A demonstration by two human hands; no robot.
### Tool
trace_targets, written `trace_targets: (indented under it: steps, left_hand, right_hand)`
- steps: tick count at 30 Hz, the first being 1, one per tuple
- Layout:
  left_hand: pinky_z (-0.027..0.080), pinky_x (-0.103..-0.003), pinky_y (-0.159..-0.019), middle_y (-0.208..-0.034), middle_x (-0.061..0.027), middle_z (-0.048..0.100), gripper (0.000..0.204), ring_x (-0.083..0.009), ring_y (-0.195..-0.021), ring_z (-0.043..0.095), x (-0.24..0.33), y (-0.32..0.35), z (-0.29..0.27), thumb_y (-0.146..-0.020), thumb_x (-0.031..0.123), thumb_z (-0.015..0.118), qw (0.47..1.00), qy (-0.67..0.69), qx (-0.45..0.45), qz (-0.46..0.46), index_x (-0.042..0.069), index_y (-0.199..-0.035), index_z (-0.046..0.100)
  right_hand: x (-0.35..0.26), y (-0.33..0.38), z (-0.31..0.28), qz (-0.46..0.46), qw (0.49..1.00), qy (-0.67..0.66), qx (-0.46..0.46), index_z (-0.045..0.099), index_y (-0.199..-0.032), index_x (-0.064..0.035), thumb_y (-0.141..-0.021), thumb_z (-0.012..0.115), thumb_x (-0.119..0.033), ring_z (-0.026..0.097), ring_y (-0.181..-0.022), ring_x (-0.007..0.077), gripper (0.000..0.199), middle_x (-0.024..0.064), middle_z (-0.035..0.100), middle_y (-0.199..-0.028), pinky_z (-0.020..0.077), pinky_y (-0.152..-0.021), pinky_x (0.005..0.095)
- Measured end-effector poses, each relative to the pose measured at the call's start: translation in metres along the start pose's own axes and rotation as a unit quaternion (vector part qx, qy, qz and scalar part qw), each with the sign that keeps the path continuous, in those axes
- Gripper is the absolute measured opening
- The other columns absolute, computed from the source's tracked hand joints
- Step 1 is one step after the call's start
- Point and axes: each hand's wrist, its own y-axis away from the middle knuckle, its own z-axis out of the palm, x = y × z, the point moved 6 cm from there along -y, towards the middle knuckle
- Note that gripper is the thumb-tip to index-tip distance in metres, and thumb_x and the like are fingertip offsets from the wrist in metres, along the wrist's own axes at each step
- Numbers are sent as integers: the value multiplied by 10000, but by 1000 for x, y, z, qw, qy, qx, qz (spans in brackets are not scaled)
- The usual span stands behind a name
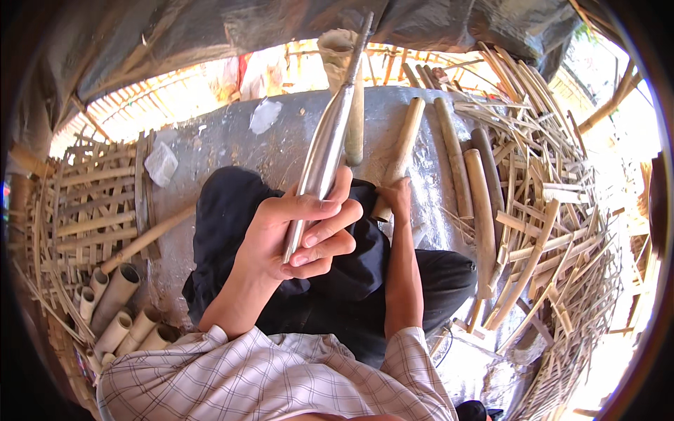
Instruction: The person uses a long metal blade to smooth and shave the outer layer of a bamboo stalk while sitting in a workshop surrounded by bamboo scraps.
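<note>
My left hand is raised in front of my lap, fingers wrapped round a shiny metal tool shaped like a knife blade. The blade points up and slightly right, narrowing to a thin, dull rod at the top. Lower down and to the right, my right hand is closed round the lower part of a bamboo tube. That tube slants away from me, its near end by my knee. Behind the blade is a pale, round-topped piece, with a wooden or bamboo length below it, partly hidden.
Several bamboo lengths lie to the right, beside a heap of split strips. At left are a woven bamboo panel and upright cut tubes. A dark sheet covers the ground; a plastic scrap lies there.
</note>
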Motion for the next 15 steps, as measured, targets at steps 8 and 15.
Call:
trace_targets:
  steps: [8, 15]
  left_hand:
    - [287, -218, -252, -657, -69, 446, 206, -127, -416, 413, -32, -23, 2, -1023, 91, 550, 999, -35, 12, -39, 63, -905, 383]
    - [284, -216, -267, -684, -92, 437, 210, -122, -414, 386, -32, -27, -1, -1040, 91, 523, 998, -59, 10, -38, 58, -926, 350]
  right_hand:
    - [-44, 1, -17, 132, 743, -638, -154, 611, -1104, 15, -874, 734, -167, 668, -767, 233, 318, 119, 669, -918, 569, -647, 384]
    - [-62, 9, -49, 150, 586, -764, -225, 572, -1056, -47, -847, 806, -117, 667, -721, 229, 322, 84, 628, -843, 616, -713, 519]
